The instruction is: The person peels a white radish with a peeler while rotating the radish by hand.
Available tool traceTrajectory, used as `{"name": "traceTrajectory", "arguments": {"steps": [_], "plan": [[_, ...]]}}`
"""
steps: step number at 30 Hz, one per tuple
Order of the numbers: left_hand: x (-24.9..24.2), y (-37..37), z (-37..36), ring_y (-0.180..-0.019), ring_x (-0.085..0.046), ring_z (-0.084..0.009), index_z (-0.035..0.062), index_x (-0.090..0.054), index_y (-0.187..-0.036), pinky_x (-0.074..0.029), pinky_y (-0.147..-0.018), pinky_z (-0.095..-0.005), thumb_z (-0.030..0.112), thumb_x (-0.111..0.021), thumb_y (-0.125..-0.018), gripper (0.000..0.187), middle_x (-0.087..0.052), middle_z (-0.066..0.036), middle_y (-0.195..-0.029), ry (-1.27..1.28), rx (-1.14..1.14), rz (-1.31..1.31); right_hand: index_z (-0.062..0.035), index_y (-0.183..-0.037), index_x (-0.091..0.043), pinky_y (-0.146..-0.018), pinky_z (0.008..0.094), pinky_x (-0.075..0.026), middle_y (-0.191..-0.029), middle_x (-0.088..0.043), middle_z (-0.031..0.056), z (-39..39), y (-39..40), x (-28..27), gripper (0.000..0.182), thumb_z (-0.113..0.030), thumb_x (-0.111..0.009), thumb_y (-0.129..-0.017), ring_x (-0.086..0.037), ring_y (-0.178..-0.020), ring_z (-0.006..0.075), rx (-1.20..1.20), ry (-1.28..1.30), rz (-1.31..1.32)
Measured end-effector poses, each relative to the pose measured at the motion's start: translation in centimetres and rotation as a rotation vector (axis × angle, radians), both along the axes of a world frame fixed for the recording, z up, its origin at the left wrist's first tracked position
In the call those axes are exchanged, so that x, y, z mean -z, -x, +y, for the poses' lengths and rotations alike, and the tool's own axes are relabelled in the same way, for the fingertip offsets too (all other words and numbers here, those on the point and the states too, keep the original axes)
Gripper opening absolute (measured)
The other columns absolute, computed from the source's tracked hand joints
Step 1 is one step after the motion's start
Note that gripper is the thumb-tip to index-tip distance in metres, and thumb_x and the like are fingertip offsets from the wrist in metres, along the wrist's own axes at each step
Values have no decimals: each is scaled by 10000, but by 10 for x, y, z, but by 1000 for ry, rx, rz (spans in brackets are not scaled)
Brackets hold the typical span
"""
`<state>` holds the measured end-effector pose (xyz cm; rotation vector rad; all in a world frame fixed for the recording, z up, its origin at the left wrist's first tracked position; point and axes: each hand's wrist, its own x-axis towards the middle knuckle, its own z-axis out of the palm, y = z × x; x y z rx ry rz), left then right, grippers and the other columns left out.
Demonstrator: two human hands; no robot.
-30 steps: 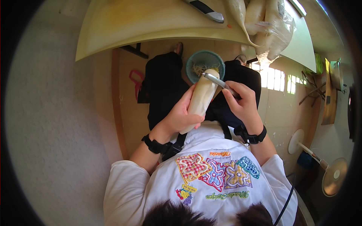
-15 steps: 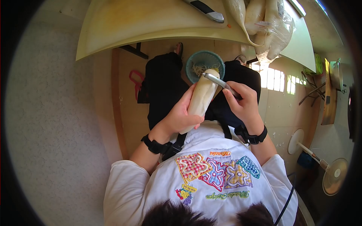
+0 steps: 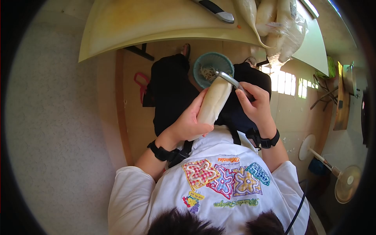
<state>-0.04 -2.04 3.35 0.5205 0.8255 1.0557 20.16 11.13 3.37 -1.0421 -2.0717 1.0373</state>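
From where I stand, the left hand (image 3: pixel 188 122) is closed around the lower part of a long, thick white radish (image 3: pixel 214 100), which is tilted, its far end pointing away from the body. This grip appears to brace the radish while leaving its upper length accessible. The right hand (image 3: pixel 257 105) is closed on a silver metal peeler (image 3: pixel 230 79); its head lies across the radish's far end, though blade contact cannot be confirmed. A round teal plastic basin (image 3: pixel 201 80) sits just beyond the hands, between the legs, holding pale shreds (image 3: pixel 207 73); its position probably suits catching falling pieces. Farther forward, a pale yellow-green surface (image 3: pixel 137 29) supports a black-and-silver handle (image 3: pixel 224 15) and, beyond the right hand, white radishes in clear plastic (image 3: pixel 282 41), likely within reach.
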Motion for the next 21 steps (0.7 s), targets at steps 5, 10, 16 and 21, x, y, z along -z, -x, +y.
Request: {"name": "traceTrajectory", "arguments": {"steps": [5,10,16,21], "plan": [[-3,1,0,-756,-572,-96,93,-36,-1620,-510,-571,-258,-36,-626,-753,1057,-495,-89,-1316,-2,4,17,5,-972,-719,-550,306,-432,-673,-609,118,2,0,-2,179,-138,-746,-868,-548,-559,203,-15,21,-9],[-4,1,1,-774,-572,-92,92,-39,-1620,-510,-571,-257,-34,-626,-754,1054,-495,-85,-1320,-8,11,51,3,-974,-720,-546,304,-426,-671,-604,118,4,-2,-1,179,-142,-741,-871,-540,-557,199,-29,43,-7],[-4,3,0,-867,-578,-105,88,-61,-1619,-520,-636,-263,-9,-646,-738,1062,-486,-85,-1346,18,23,62,12,-978,-717,-543,305,-423,-667,-599,122,6,-1,-3,191,-146,-737,-873,-534,-552,202,-31,93,-32],[-27,-10,1,-1403,-360,-156,60,-172,-1603,-288,-1140,-296,17,-694,-705,1040,-402,-91,-1508,-266,153,140,-11,-991,-731,-610,356,-505,-779,-674,217,14,-13,44,276,-245,-767,-849,-671,-687,352,-39,206,-209]]}}
